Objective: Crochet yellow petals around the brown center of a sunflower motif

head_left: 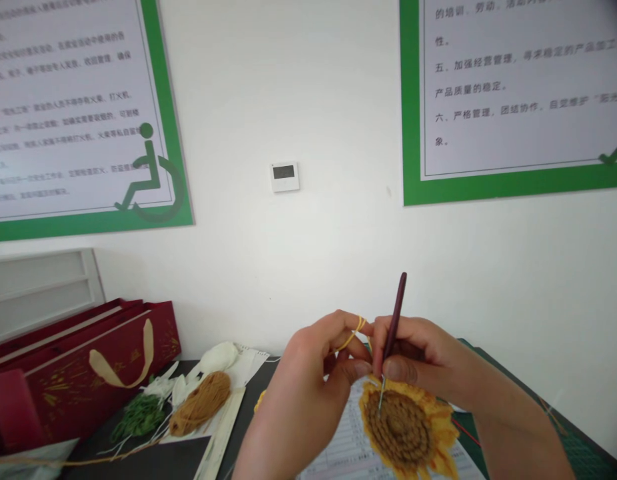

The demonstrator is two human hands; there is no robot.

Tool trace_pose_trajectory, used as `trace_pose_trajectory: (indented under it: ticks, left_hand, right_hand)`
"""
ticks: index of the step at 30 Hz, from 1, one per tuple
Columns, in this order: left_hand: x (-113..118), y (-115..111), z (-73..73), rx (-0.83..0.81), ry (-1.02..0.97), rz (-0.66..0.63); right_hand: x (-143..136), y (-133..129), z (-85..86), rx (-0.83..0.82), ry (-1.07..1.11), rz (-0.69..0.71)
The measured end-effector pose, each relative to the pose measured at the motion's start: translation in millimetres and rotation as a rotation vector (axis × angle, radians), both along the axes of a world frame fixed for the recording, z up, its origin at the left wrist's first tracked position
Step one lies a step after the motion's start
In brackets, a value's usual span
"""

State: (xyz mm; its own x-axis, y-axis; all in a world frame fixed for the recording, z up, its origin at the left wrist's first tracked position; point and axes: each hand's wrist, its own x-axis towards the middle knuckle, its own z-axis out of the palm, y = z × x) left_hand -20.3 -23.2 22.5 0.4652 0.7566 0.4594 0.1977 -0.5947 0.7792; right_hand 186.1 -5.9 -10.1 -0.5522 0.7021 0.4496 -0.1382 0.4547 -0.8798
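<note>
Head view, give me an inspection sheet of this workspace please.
Surface: dark table, printed sheet, green mat at right.
Job's things: crocheted flower with brown centre and yellow petals; crochet hook; yellow yarn.
Clutter: brown yarn, green yarn, white bundle, red bag, all at left.
Hands: right hand grips the crochet hook; left hand has yellow yarn looped over a finger.
Cables: nothing certain; thin red line by the flower, unidentified.
Surroundings: white wall, green-framed signs, small wall panel.

Wall notices (513, 93), yarn (201, 403) and crocheted sunflower (403, 430) suggest a craft workshop.
</note>
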Motion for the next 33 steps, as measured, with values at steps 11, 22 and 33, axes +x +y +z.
trace_pose_trajectory:
  ticks: [11,22,33]
  left_hand:
    - [-4.4,2.2,-7.6,0.300,0.050,0.048]
    - [-6.0,-9.0,-11.6,0.279,0.038,-0.057]
    - [-22.7,-91.9,-52.8,-0.118,-0.006,-0.056]
  right_hand:
    - [1.6,-2.9,4.7,0.017,0.032,-0.017]
    - [4.2,-11.8,4.1,0.040,-0.166,-0.010]
    - [-19.4,-98.4,-73.8,-0.075,0.046,-0.063]
